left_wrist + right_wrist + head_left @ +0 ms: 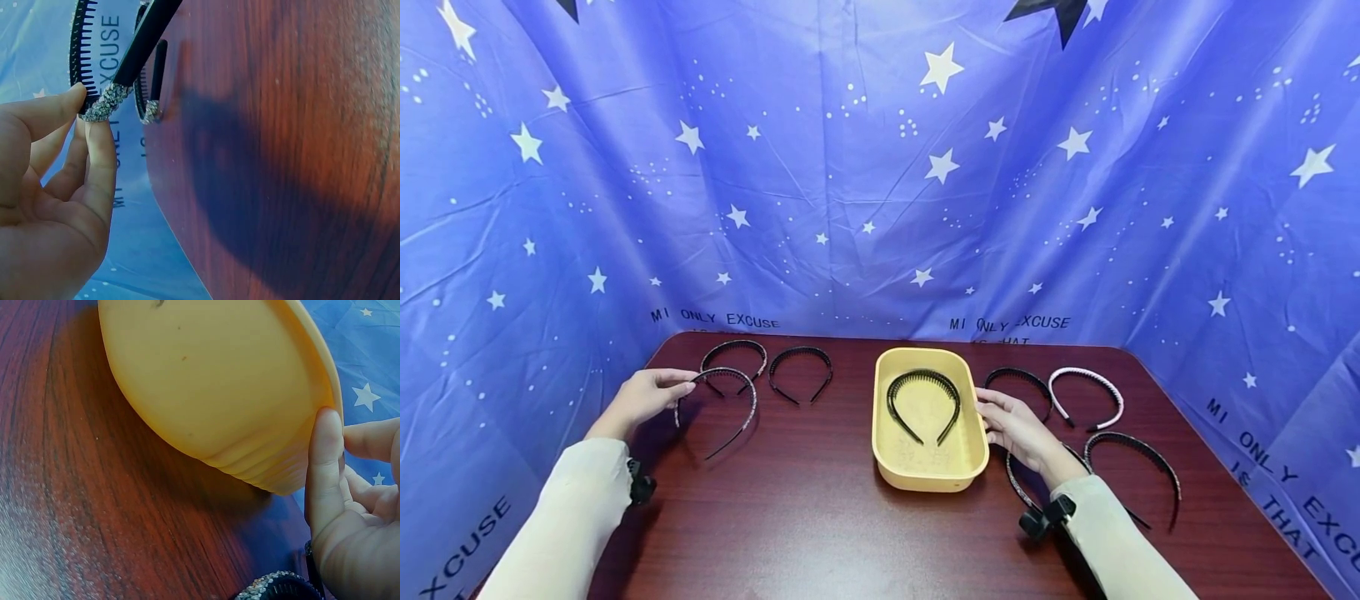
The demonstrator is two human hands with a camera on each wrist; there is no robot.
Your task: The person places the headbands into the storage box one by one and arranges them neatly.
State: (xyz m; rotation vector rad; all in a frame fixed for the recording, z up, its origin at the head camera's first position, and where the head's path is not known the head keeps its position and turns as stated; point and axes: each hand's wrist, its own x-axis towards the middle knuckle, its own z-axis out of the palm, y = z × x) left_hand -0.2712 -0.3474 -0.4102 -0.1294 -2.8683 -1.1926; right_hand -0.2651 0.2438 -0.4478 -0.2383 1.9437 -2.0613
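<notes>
The left hand pinches a glittery headband between thumb and fingertips at about 10 o'clock on its arc, out at 9 o'clock from the yellow bin; whether either tip of the band meets the worktop I cannot tell. The right hand pinches the bin's rim at 3 o'clock, and a black toothed headband lies inside, its tips toward 6 o'clock. A pale headband lies at 2 o'clock from the bin. The glittery one should be light and springy, likely plastic: the arms will flex if squeezed, and a hard spread might snap it. Its rough, sparkly covering ought to grip well, while the small inner teeth could snag, so take it across the band near the crown. The bin looks stiff and smooth; its rim is the sure hold.
</notes>
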